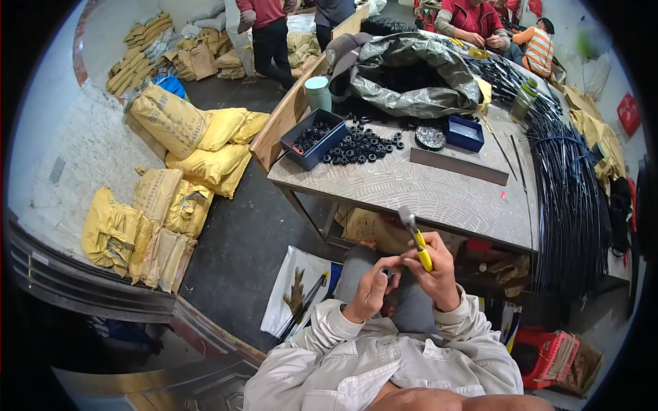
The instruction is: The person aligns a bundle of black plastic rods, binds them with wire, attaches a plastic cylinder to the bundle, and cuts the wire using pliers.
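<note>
My right hand [433, 266] is wrapped round a hammer [423, 252] with a yellow handle, its blurred grey head pointing up toward the table's front edge. Close beside it, above my lap, my left hand [372, 293] is closed on a small dark round part [387, 273], mostly hidden by the fingers. The fingertips of both hands nearly meet. On the table [356, 179] lies a pile of black knobbed parts [363, 142], next to a blue bin [313, 139] holding more of them.
A flat metal bar [458, 166], a round tin [430, 138] and a small blue box [464, 133] stand on the table. Long black rods [565, 198] hang over its right side. Yellow sacks [164, 123] are stacked at left. Co-workers [473, 24] are at the back.
</note>
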### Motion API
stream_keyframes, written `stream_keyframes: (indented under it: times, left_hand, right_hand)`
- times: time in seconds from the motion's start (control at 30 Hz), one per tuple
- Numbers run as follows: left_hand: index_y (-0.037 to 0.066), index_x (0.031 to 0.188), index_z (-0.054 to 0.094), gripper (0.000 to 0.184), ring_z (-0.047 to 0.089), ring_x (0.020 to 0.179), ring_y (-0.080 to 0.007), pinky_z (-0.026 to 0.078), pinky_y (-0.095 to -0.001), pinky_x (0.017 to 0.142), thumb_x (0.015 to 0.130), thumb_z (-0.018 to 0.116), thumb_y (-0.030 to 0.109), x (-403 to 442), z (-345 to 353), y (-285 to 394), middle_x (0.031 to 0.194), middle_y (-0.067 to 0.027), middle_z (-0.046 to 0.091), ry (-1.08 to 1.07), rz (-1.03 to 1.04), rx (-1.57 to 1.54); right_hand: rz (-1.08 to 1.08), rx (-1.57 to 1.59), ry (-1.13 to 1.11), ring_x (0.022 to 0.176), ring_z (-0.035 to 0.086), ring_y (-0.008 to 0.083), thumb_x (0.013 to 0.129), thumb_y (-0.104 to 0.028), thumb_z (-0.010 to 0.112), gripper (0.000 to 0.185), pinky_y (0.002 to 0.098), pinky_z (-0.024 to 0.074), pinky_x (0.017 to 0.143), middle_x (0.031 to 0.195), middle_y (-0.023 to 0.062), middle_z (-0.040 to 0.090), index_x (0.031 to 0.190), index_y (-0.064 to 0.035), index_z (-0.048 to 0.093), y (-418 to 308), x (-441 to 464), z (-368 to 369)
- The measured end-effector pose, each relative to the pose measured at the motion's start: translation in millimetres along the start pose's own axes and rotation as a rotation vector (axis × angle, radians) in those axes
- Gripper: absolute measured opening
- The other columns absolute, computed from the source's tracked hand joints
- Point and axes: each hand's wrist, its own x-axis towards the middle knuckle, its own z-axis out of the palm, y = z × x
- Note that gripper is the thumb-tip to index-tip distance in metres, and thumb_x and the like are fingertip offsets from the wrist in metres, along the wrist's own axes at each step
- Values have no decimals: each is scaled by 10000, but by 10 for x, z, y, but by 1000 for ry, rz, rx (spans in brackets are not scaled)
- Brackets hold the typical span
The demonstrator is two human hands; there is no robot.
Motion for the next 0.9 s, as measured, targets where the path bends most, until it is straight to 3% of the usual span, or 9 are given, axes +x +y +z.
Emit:
stream_keyframes:
  times: [0.07, 0.17, 0.37, 0.5, 0.6, 0.9]
  left_hand:
    - [-8, 1194, 450, 536, 428, 609, -86, 356, -211, 532, 962, 280, 444, -43, 33, -46, 737, -44, 493, 10, 12, 46]
    - [-2, 1181, 456, 522, 439, 608, -90, 366, -218, 530, 960, 293, 442, -50, 85, -89, 735, -47, 502, -36, 3, 96]
    - [10, 1095, 496, 518, 431, 575, -87, 345, -223, 507, 958, 272, 457, 4, 210, 31, 675, -32, 491, -85, 10, 127]
    - [23, 1031, 507, 501, 431, 554, -87, 324, -228, 490, 956, 276, 461, -19, 252, 19, 658, -30, 484, -53, 15, 134]
    - [29, 998, 502, 489, 430, 542, -88, 312, -234, 482, 954, 282, 463, -26, 255, 45, 657, -32, 483, -60, -22, 96]
    - [30, 995, 488, 493, 421, 566, -76, 303, -226, 498, 948, 290, 479, -62, 270, 25, 672, -17, 474, -55, 3, 91]
  right_hand:
    - [137, 218, -33, 816, 523, 188, 717, -17, 691, 117, 284, 416, 712, 865, 97, 538, 805, 9, 619, -11, -80, -34]
    - [283, 288, 31, 797, 513, 178, 722, -20, 689, 106, 280, 412, 712, 871, 89, 532, 794, 4, 616, -20, -165, -62]
    - [98, 251, 171, 809, 513, 173, 759, -37, 668, 96, 281, 416, 715, 895, 111, 526, 807, -7, 590, -9, -336, -98]
    - [139, 417, 101, 836, 533, 201, 792, -99, 659, 117, 309, 431, 743, 923, 123, 534, 822, -16, 582, -111, -411, -75]
    - [42, 299, 33, 845, 538, 210, 812, -137, 652, 138, 325, 434, 751, 948, 123, 534, 827, -20, 581, -77, -430, -96]
    - [92, 428, 80, 833, 542, 225, 797, -152, 667, 163, 331, 434, 742, 901, 130, 537, 821, -21, 574, -49, -454, -23]
